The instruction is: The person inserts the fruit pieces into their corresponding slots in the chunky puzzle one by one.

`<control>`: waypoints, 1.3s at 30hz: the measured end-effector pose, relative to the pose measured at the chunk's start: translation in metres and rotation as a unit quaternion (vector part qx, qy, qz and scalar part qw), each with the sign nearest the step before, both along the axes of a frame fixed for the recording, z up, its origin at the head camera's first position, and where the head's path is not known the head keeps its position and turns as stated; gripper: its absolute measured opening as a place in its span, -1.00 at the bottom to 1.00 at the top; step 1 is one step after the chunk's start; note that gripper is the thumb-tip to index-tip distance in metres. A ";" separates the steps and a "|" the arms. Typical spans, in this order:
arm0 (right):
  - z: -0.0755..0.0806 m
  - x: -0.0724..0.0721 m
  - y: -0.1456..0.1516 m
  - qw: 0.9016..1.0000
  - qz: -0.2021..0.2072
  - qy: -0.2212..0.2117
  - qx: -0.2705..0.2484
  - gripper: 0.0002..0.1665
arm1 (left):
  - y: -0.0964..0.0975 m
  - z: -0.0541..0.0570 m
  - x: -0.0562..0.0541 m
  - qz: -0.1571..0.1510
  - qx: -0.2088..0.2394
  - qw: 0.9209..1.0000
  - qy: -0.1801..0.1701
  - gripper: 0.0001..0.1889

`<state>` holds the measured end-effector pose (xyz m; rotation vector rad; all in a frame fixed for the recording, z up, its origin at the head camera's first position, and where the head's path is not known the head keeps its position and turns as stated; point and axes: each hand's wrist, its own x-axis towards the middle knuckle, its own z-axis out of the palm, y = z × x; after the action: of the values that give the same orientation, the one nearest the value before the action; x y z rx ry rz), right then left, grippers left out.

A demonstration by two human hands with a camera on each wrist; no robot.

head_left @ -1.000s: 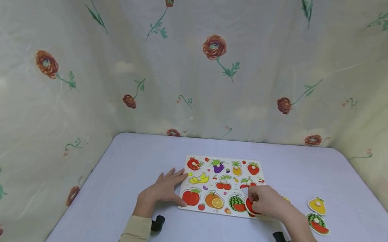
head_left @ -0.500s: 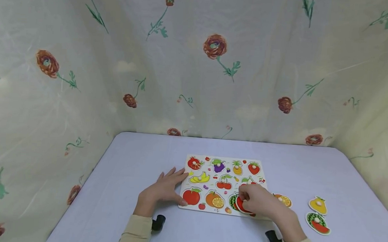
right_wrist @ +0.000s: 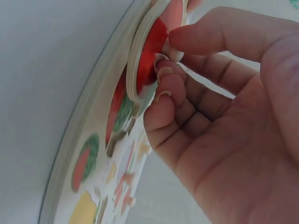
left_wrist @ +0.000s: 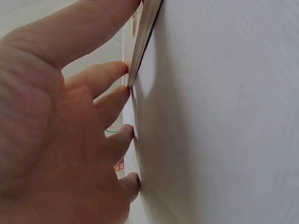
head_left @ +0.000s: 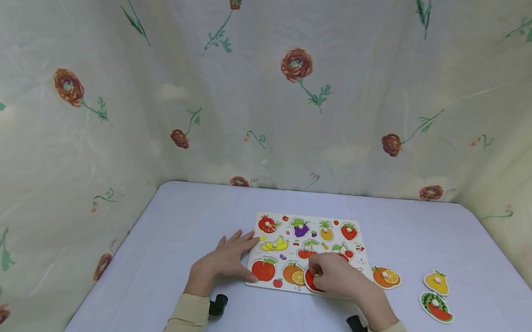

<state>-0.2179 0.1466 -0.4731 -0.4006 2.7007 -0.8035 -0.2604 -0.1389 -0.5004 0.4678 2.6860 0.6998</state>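
Observation:
A white fruit puzzle board point(head_left: 310, 220) lies on the table. My left hand point(head_left: 226, 258) touches its left edge with thumb and fingers spread; in the left wrist view that hand point(left_wrist: 79, 121) has its fingertips at the board's side and on the tabletop. My right hand point(head_left: 339, 277) is over the lower right of the board, partly covering it. It pinches the knob of a red puzzle piece point(right_wrist: 150, 58), which is tilted above the board surface beside the printed orange point(head_left: 293, 273). A printed apple point(head_left: 263, 270) shows in the lower left corner.
Right of the board lie an orange piece point(head_left: 386, 277), a pear piece point(head_left: 436, 282) and a watermelon piece point(head_left: 436, 307). Knobbed pieces such as the bananas point(head_left: 275, 244) and strawberry point(head_left: 349, 231) sit in the board. A flowered curtain point(head_left: 250, 111) hangs behind the table.
My right hand has moved left across the board with the red piece, from the lower right corner to beside the printed orange, uncovering the loose orange piece. My left hand stays put.

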 end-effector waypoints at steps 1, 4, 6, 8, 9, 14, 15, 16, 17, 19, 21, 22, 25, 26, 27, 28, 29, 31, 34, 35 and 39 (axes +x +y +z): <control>0.000 0.000 -0.002 1.000 0.002 0.004 0.001 -0.79 | 0.000 0.000 0.000 0.000 -0.001 1.000 0.000 0.07; 0.000 -0.001 -0.006 1.000 0.012 0.013 0.006 -0.80 | 0.000 0.001 0.000 0.000 -0.001 1.000 0.000 0.07; 0.000 -0.002 -0.008 1.000 0.019 0.018 0.011 -0.81 | 0.000 0.002 0.001 0.001 -0.001 1.000 0.000 0.06; 0.001 -0.003 -0.010 0.999 0.027 0.022 0.014 -0.81 | 0.000 0.002 0.001 0.002 0.001 1.000 -0.003 0.06; 0.001 -0.004 -0.011 0.999 0.030 0.025 0.015 -0.81 | 0.000 0.002 0.001 0.002 0.002 1.000 -0.003 0.07; 0.002 -0.005 -0.015 0.998 0.049 0.035 0.009 -0.82 | 0.001 0.001 0.000 0.005 0.001 1.000 -0.006 0.07; 0.002 -0.005 -0.016 0.998 0.051 0.036 0.006 -0.82 | 0.001 0.001 0.000 0.005 0.001 1.000 -0.007 0.07; 0.003 -0.005 -0.017 0.998 0.054 0.036 0.003 -0.82 | 0.001 0.001 0.000 0.006 0.002 1.000 -0.009 0.07; 0.003 -0.006 -0.018 0.998 0.056 0.035 0.000 -0.82 | 0.001 0.001 0.000 0.006 0.002 1.000 -0.009 0.07; 0.003 -0.006 -0.022 0.998 0.060 0.034 -0.007 -0.83 | 0.000 0.002 0.001 0.006 0.001 1.000 -0.011 0.08; 0.003 -0.006 -0.026 0.997 0.064 0.033 -0.011 -0.83 | 0.000 0.002 0.001 0.004 -0.001 1.000 -0.012 0.08; 0.003 -0.006 -0.028 0.997 0.067 0.035 -0.010 -0.83 | 0.000 0.002 0.001 0.003 -0.003 1.000 -0.012 0.08; 0.003 -0.006 -0.034 0.996 0.074 0.041 -0.008 -0.81 | -0.001 0.001 0.000 0.001 -0.005 1.000 -0.012 0.08; 0.003 -0.006 -0.035 0.996 0.076 0.042 -0.009 -0.81 | -0.001 0.001 0.000 0.001 -0.006 1.000 -0.011 0.08; 0.003 -0.006 -0.037 0.996 0.077 0.043 -0.009 -0.81 | -0.001 0.001 0.000 0.002 -0.006 1.000 -0.011 0.08; 0.003 -0.006 -0.038 0.996 0.078 0.042 -0.010 -0.81 | -0.001 0.001 0.000 0.002 -0.006 1.000 -0.011 0.08; 0.003 -0.006 -0.040 0.996 0.077 0.039 -0.014 -0.82 | -0.001 0.001 0.000 0.002 -0.005 1.000 -0.010 0.08; 0.003 -0.006 -0.042 0.996 0.077 0.032 -0.018 -0.83 | -0.002 0.001 0.000 0.001 -0.005 1.000 -0.010 0.08; 0.002 -0.007 -0.045 0.996 0.085 0.029 -0.020 -0.84 | -0.003 0.000 -0.001 -0.001 -0.006 1.000 -0.011 0.08; 0.002 -0.007 -0.046 0.995 0.088 0.029 -0.021 -0.84 | -0.003 0.000 -0.001 -0.002 -0.005 1.000 -0.012 0.08; 0.003 -0.008 -0.052 0.994 0.097 0.032 -0.028 -0.85 | -0.003 -0.001 -0.001 -0.003 -0.002 1.000 -0.011 0.08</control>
<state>-0.2262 0.0950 -0.4705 -0.6992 2.6489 -0.8248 -0.2617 -0.1419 -0.5010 0.4642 2.6633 0.6935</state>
